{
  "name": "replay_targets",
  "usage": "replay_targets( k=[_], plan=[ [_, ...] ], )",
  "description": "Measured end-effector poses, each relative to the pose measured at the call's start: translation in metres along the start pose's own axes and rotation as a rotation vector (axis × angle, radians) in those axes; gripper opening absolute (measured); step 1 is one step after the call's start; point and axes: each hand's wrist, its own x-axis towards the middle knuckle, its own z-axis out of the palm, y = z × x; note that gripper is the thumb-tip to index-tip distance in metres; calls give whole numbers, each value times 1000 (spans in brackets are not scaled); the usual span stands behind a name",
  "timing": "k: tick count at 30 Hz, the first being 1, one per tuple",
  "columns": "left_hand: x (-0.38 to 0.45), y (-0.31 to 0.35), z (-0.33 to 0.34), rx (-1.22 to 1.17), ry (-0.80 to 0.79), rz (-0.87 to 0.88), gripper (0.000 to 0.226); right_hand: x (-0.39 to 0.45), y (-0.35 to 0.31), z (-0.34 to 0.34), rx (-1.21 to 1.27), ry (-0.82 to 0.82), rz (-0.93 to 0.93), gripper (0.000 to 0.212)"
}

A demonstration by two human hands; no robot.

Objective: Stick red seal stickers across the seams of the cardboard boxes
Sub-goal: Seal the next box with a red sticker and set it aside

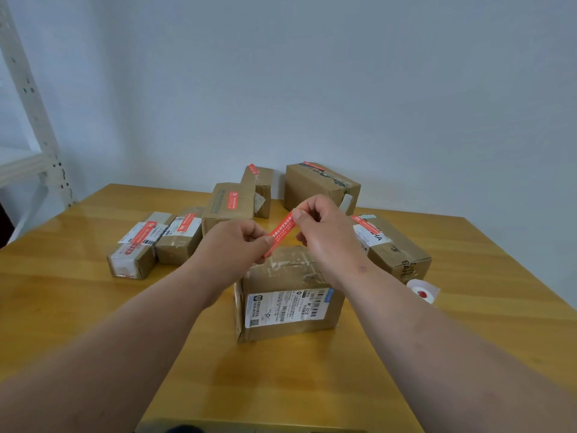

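A red seal sticker (282, 231) with white print is stretched in the air between my hands. My left hand (232, 245) pinches its lower end and my right hand (324, 232) pinches its upper end. Directly below them stands a cardboard box (288, 301) with a white shipping label on its near side and tape remnants on top; I see no red sticker on it. Several other cardboard boxes behind it carry red stickers, among them one at the left (137, 248), one at the back (321, 185) and one at the right (390, 245).
The boxes stand on a wooden table (93, 292). A white roll of stickers (423, 290) lies at the right, beside the right box. A white metal shelf frame (31, 120) rises at the far left. A plain wall runs behind the table.
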Motion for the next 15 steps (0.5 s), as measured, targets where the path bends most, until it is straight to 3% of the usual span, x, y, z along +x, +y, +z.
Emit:
replay_targets(
  k=[4,15],
  plan=[
    [3,-2,-5,-98,-16,-42,10,1,4,-10,-15,-30,14,10],
    [6,4,-5,-89,-126,-68,9,2,20,-30,211,-232,132,9]
  ],
)
